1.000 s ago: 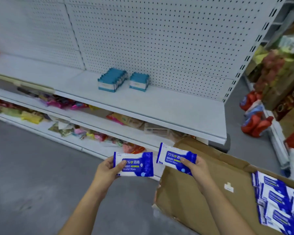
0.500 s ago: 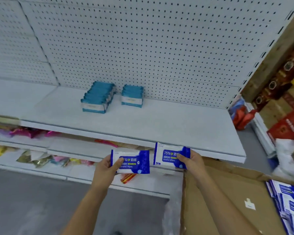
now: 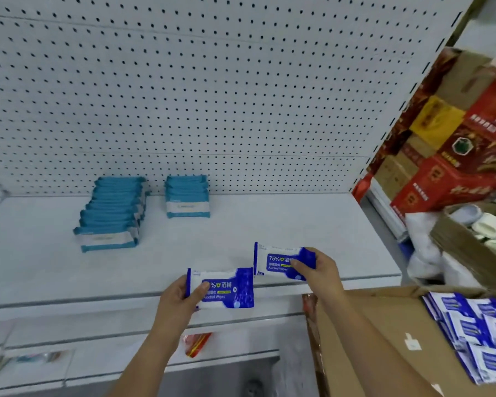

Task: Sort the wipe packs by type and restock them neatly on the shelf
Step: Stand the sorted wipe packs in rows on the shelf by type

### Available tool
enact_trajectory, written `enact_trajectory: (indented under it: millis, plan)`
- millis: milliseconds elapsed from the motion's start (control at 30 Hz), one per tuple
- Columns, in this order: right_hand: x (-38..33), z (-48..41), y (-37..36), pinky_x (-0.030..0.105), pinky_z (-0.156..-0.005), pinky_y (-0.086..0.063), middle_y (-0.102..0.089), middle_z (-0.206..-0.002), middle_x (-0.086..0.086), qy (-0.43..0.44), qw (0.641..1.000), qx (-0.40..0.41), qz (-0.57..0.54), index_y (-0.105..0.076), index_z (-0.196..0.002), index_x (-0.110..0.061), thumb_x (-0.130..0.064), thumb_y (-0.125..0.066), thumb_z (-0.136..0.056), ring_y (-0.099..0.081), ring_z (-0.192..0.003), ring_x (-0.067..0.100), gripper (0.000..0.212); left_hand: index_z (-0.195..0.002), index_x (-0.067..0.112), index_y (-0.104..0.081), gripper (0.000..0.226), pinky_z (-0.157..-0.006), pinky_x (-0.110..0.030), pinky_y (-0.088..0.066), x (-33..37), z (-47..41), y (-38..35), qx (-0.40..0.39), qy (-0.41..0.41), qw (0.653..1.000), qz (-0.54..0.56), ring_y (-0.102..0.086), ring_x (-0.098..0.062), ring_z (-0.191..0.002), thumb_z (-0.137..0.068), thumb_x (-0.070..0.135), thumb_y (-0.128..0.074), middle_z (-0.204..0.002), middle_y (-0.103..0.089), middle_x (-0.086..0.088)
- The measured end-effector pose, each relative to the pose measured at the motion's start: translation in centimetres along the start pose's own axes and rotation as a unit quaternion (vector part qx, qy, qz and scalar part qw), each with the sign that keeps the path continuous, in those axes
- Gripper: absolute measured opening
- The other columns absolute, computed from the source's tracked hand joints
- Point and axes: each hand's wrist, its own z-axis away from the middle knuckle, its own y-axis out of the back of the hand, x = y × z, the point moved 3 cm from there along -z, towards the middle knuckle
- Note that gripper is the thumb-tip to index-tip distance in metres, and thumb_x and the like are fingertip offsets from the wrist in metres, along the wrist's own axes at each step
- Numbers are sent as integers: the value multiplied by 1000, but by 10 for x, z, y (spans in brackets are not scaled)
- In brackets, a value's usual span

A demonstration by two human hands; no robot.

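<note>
Wipe packs in blue, two of them, one per hand. So the left hand (image 3: pixel 178 305) has its fingers (image 3: pixel 202 287) curled round the left edge of one blue pack (image 3: pixel 226 287), thumb on the front, just in front of the shelf (image 3: pixel 269 224) edge. The right hand (image 3: pixel 321 270) pinches the other blue pack (image 3: pixel 278 262) by its right end, over the shelf's front part. Further back sit teal packs, a long row (image 3: pixel 112 216) and a short row (image 3: pixel 187 197) beside it, against the pegboard (image 3: pixel 212 96). Off right, a cardboard box (image 3: pixel 370 325) holds more blue packs (image 3: pixel 476 333), with red cartons (image 3: pixel 455 156) past the shelf end.
</note>
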Motion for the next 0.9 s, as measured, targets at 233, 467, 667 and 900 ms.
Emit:
enact_trajectory:
  millis: [233, 467, 667, 900]
  plan:
    - [-14, -125, -40, 37, -77, -61, -71, -100, 12, 11, 998, -55, 3, -68, -93, -18, 5, -73, -82, -70, -90, 28, 25, -99, 27, -65, 8, -74, -33, -57, 17, -62, -8, 32, 29, 999, -19, -72, -18, -87, -92, 24, -68, -84, -77, 11]
    - [-16, -251, -93, 23, -77, -50, -67, -100, 7, 23, 995, -80, 47, -66, -97, -15, 2, -75, -81, -63, -91, 21, 25, -104, 23, -69, 12, -80, -41, -58, 47, -118, -26, 54, 35, 997, -32, -73, -22, -89, -92, 22, -69, -91, -78, 3]
    - [-23, -306, -130, 18, -79, -52, -64, -97, 0, 54, 993, -40, 97, -68, -112, -7, -2, -71, -86, -62, -90, 19, 26, -103, 19, -70, 15, -61, -18, -53, 48, -142, -31, 54, 35, 997, -39, -70, -11, -74, -91, 10, -69, -88, -78, 1]
    - [-8, -307, -136, 27, -66, -45, -66, -91, -7, 29, 979, 143, 143, -60, -101, -23, -34, -83, -74, -63, -81, 16, 37, -102, 19, -69, 15, -61, -15, -52, 45, -170, -41, 22, 43, 999, -19, -73, -13, -80, -92, 9, -68, -89, -78, 5]
